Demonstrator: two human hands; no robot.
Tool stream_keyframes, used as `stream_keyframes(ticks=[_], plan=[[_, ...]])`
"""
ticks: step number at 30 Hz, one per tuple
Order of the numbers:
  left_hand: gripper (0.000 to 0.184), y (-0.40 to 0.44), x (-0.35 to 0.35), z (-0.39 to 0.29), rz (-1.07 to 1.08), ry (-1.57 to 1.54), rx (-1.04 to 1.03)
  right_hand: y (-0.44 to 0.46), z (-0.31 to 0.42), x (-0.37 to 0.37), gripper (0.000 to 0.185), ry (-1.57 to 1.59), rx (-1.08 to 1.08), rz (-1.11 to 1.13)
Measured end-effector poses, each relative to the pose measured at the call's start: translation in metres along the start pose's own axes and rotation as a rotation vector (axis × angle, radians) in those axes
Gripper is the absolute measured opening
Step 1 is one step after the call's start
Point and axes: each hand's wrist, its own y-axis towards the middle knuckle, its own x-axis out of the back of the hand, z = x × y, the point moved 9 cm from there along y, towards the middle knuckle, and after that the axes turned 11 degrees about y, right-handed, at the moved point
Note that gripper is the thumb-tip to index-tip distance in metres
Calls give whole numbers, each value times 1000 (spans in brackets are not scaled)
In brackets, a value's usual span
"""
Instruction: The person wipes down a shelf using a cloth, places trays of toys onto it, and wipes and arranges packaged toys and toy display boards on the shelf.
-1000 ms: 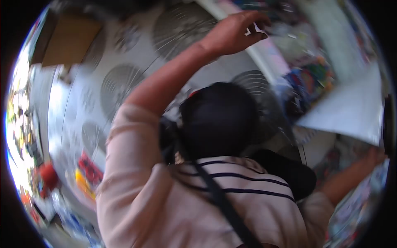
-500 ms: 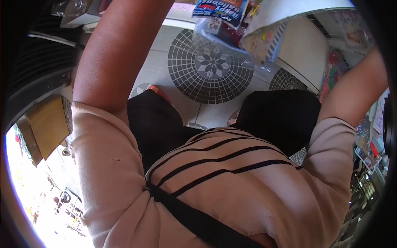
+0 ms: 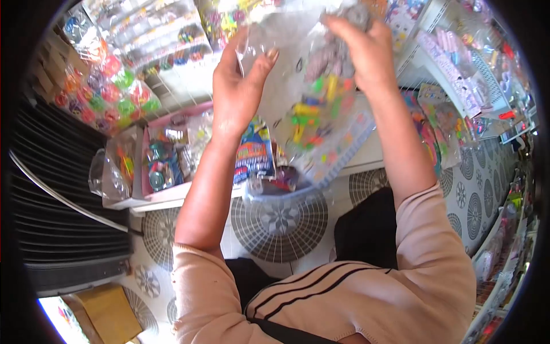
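Observation:
A clear plastic bag (image 3: 275,40) is held up between my two hands, above a low display. Inside or behind it are small bright yellow, green and orange items (image 3: 315,109) and greyish bundles (image 3: 326,60). My left hand (image 3: 243,83) grips the bag's left side, thumb pointing up. My right hand (image 3: 366,51) holds its upper right part, near a grey fluffy item. Below the bag, a blue-edged tray (image 3: 281,195) holds packets, beside a blue and orange packet (image 3: 252,157).
A pink-edged box (image 3: 146,166) of packaged goods stands left of centre, next to a small white box (image 3: 123,166). Hanging packs line the back. A rack with a blue basket (image 3: 492,86) is at right. A cardboard box (image 3: 109,315) lies on the floor at lower left.
The view has swung up to the display. Both hands, out of view half a second ago, now show with the clear bag between them.

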Motion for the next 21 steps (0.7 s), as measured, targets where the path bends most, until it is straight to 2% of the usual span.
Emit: stream_keyframes(ticks=[1, 3, 6, 7, 9, 11, 13, 14, 16, 18, 21], plan=[[51, 3, 4, -4, -27, 36, -44, -1, -3, -2, 19, 49, -11, -26], [38, 6, 5, -7, -53, 8, -43, -5, -15, -8, 19, 64, -65, 4], [23, 14, 18, 21, -89, -161, 127, -2, -6, -18, 27, 6, 13, 109], [19, 18, 24, 32, -104, -218, 199, 0, -3, -10, 34, -106, -37, 128], [14, 25, 41, 49, -166, -314, 254, 10, 3, 22, 35, -149, -95, -2], [13, 26, 61, 63, -175, -365, 333, 18, 2, 57, 37, -167, -61, -116], [16, 30, 78, 62, -258, -384, 329, 30, 2, 93, 38, -164, 69, -208], [19, 30, 85, 64, -309, -404, 344, 36, -7, 101, 39, -114, 47, -141], [24, 38, 102, 83, -244, -405, 387, 38, -28, 112, 43, -18, -16, 4], [29, 42, 110, 93, -206, -485, 352, 30, -63, 109, 58, 84, -246, 147], [28, 46, 115, 106, -242, -532, 350, 21, -82, 94, 67, 64, -250, 262]])
